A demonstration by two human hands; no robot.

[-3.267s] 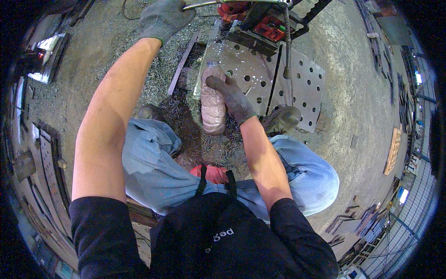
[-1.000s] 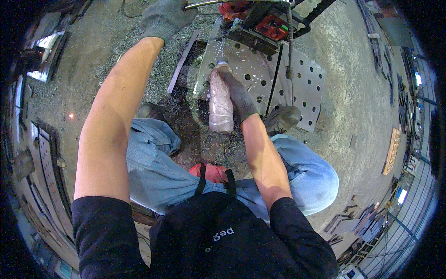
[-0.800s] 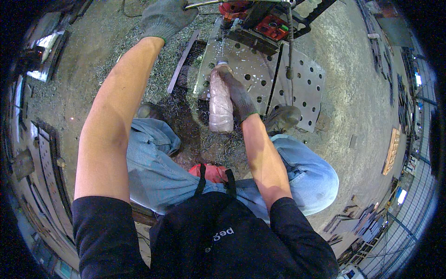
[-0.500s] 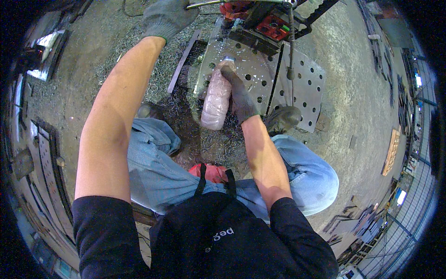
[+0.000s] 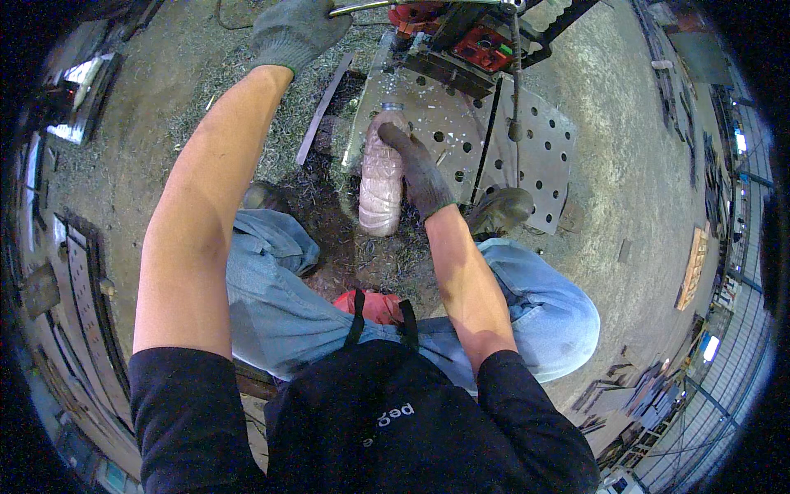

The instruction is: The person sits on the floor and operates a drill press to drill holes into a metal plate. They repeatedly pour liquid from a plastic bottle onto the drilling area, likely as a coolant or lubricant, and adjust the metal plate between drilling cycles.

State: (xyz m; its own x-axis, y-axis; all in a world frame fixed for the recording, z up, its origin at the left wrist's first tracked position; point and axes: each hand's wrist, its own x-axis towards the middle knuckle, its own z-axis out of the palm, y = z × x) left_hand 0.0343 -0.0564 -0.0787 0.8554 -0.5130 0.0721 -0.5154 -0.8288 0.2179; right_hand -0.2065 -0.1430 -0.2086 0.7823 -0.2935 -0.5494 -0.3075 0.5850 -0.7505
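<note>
One bottle (image 5: 380,193) — likely squashy, best held below its neck — has the right hand's (image 5: 418,171) fingers wrapping it by the plate's (image 5: 453,117) left edge; the left hand's (image 5: 296,34) curl round a lever (image 5: 366,8).

- Left hand (image 5: 300,34), gloved, holds a lever (image 5: 370,7)
- Right hand (image 5: 421,173), gloved, grips a bottle (image 5: 381,185)
- Machine (image 5: 481,51) stands on holed plates (image 5: 535,156)
- Shavings (image 5: 234,119) litter the floor (image 5: 613,148)

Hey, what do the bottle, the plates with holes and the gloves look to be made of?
Bottle: probably thin translucent plastic, glossy, with creased walls.
Perforated plates: likely bare steel, grey with a faint sheen and round holes.
Work gloves: apparently knitted yarn, matte grey, ribbed at the cuffs; cotton or synthetic can't be told.
</note>
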